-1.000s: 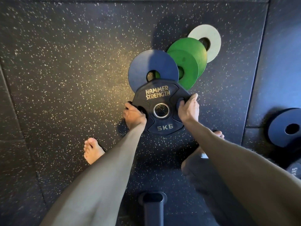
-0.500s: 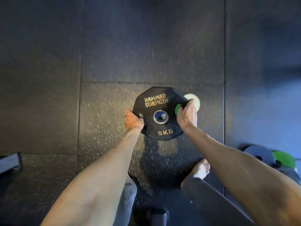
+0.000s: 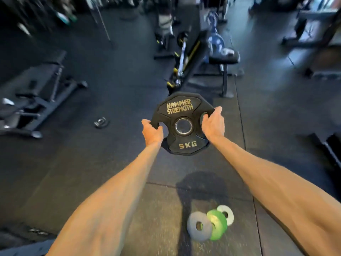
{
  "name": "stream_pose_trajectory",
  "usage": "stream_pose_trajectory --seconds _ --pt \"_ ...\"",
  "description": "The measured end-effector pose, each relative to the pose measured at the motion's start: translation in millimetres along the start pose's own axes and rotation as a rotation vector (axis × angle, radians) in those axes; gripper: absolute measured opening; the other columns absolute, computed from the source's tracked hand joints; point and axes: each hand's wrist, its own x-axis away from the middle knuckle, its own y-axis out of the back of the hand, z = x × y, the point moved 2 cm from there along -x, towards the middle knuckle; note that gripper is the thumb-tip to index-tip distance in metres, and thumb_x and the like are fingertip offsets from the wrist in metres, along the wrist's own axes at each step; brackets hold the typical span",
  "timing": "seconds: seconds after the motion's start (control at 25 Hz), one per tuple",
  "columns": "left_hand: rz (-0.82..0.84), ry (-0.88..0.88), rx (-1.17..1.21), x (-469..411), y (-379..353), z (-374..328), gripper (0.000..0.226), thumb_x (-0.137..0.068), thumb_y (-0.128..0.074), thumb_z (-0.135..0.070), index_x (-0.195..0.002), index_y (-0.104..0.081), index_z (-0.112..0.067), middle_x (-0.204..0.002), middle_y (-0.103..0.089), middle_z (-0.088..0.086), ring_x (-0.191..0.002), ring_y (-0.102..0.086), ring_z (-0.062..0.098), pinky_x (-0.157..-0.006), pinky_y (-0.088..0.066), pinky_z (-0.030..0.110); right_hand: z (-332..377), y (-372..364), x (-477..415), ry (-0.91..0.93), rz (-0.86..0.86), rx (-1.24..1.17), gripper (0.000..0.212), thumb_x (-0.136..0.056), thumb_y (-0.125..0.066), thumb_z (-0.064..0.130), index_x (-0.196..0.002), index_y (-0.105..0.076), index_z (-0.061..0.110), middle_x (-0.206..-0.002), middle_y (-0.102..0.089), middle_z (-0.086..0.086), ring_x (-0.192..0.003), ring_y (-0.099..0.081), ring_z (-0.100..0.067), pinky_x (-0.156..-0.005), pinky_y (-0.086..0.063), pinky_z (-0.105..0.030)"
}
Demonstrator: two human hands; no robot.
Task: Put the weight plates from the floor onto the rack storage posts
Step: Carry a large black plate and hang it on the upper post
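A black 5 kg weight plate [image 3: 181, 108] with gold "Hammer Strength" lettering is held up in front of me, face toward the camera. My left hand [image 3: 152, 133] grips its left grip hole and my right hand [image 3: 213, 124] grips its right one. Below, on the speckled rubber floor, lie small overlapping plates: a grey-blue plate [image 3: 198, 226], a green plate [image 3: 217, 225] and a white plate [image 3: 226, 214]. No rack storage post is clearly visible.
A dark bench [image 3: 42, 84] stands at the left. A bench with a yellow-trimmed frame [image 3: 190, 58] and a padded seat [image 3: 224, 59] stands ahead. A small metal collar [image 3: 101, 122] lies on the floor. Dark equipment [image 3: 330, 145] sits at the right edge.
The black plate has been lifted off the floor with both hands and raised. The view has tilted up from the floor to the gym; the small plates now lie below.
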Motion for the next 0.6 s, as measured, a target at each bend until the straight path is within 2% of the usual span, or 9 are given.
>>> stream_pose_trajectory --seconds 0.12,0.28,0.4,0.52,0.6 --pt "-0.093 -0.101 0.080 5.7 65.3 -79.3 0.025 -0.091 -0.060 -0.008 -0.102 -0.038 -0.013 -0.096 -0.055 0.005 -0.085 -0.054 0.021 -0.069 -0.042 0.030 94.5 23.7 11.6 0.115 0.019 -0.091 0.023 -0.099 -0.048 0.019 -0.115 -0.041 0.005 -0.119 -0.063 -0.021 -0.107 -0.061 -0.041 -0.082 -0.046 -0.042" --pt "-0.295 -0.269 0.191 29.4 157.3 -156.1 0.021 -0.092 -0.057 -0.009 -0.098 -0.038 -0.015 -0.094 -0.055 0.006 -0.082 -0.052 0.019 -0.071 -0.043 0.029 204.3 48.7 49.4 0.282 0.066 -0.185 0.029 -0.099 -0.049 0.023 -0.120 -0.043 0.004 -0.122 -0.062 -0.020 -0.111 -0.059 -0.040 -0.089 -0.047 -0.045" --pt "-0.498 -0.404 0.236 55.4 220.0 -184.7 0.017 -0.092 -0.054 -0.011 -0.096 -0.038 -0.015 -0.095 -0.055 0.011 -0.084 -0.053 0.023 -0.072 -0.045 0.031 262.6 55.9 84.6 0.407 0.121 -0.246 0.035 -0.100 -0.049 0.024 -0.125 -0.043 0.001 -0.128 -0.059 -0.021 -0.116 -0.057 -0.039 -0.088 -0.044 -0.040" --pt "-0.685 -0.504 0.218 90.7 289.6 -197.9 0.016 -0.093 -0.055 -0.009 -0.095 -0.039 -0.011 -0.084 -0.051 0.006 -0.068 -0.047 0.013 -0.057 -0.039 0.013 307.7 50.3 131.0 0.518 0.222 -0.339 0.033 -0.100 -0.050 0.027 -0.122 -0.045 0.003 -0.123 -0.062 -0.017 -0.112 -0.059 -0.035 -0.079 -0.040 -0.036" --pt "-0.817 -0.535 0.219 119.4 344.1 -194.9 0.016 -0.092 -0.057 -0.009 -0.094 -0.041 -0.009 -0.076 -0.048 -0.001 -0.062 -0.044 0.007 -0.054 -0.038 0.011 336.0 40.5 173.3 0.605 0.308 -0.404 0.031 -0.098 -0.052 0.028 -0.117 -0.048 0.004 -0.115 -0.063 -0.012 -0.104 -0.060 -0.032 -0.075 -0.039 -0.034"
